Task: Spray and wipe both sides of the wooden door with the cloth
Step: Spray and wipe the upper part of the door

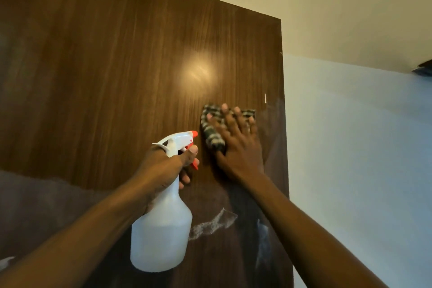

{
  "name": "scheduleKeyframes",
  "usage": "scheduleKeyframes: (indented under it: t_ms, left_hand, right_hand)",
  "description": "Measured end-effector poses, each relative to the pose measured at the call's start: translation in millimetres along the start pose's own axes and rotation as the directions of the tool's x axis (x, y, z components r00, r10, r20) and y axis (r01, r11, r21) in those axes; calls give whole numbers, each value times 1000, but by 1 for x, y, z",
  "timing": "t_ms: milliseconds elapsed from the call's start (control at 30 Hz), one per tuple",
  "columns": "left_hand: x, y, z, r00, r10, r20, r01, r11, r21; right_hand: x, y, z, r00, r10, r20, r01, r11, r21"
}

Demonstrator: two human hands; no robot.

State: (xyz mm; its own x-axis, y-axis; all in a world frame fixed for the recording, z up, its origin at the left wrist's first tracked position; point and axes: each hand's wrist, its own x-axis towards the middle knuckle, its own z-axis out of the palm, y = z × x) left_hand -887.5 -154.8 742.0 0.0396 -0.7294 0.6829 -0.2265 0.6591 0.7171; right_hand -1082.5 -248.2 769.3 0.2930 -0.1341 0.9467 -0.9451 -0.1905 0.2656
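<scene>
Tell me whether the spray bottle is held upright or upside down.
Upright, leaning slightly: the left hand grips the spray bottle at its neck, trigger head on top facing the wooden door, base below.

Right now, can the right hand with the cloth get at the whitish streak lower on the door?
Probably yes. The right hand presses the cloth flat above the streak; bare door lies between, and the spray bottle hangs to its left.
</scene>
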Motion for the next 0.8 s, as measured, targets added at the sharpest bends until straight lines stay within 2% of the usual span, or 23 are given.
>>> scheduleKeyframes:
  t_ms: [33,100,167,267,333,467,533,600,667,733,800]
  left_hand:
    - [-1,1,6,1000,0,-3,0,1000,24]
    - [-3,2,21,1000,20,-21,-19,998,58]
    - [-7,3,32,997,25,-70,-21,998,63]
    - [-14,7,44,997,35,-70,-28,994,105]
    - [-13,8,47,998,29,-55,-23,995,94]
    - [-12,12,56,1000,1,26,-3,997,83]
    - [-14,13,60,999,6,41,-9,998,64]
    - [-16,12,64,999,5,34,-6,999,32]
    - [-19,9,66,1000,-6,27,5,999,34]
    - [-25,5,69,999,-18,39,16,999,45]
    - [-33,0,71,997,-38,60,36,998,42]
  right_hand:
    - [-18,5,4,999,-36,3,36,999,6]
    - [-54,23,6,1000,-12,-17,13,999,41]
    - [-86,42,7,993,104,-48,-100,992,75]
    - [-110,64,1,946,318,-64,-300,933,199]
    - [-102,70,-3,922,385,-48,-364,901,237]
    - [-29,81,-10,880,474,-39,-458,867,197]
    - [6,86,-14,895,443,-47,-431,889,155]
    - [15,86,-14,935,350,-46,-346,934,90]
    - [-7,76,-9,983,179,-27,-178,983,44]
    - [-53,67,-2,1000,-4,-14,5,999,45]
    - [-104,69,6,997,-70,-18,71,996,53]
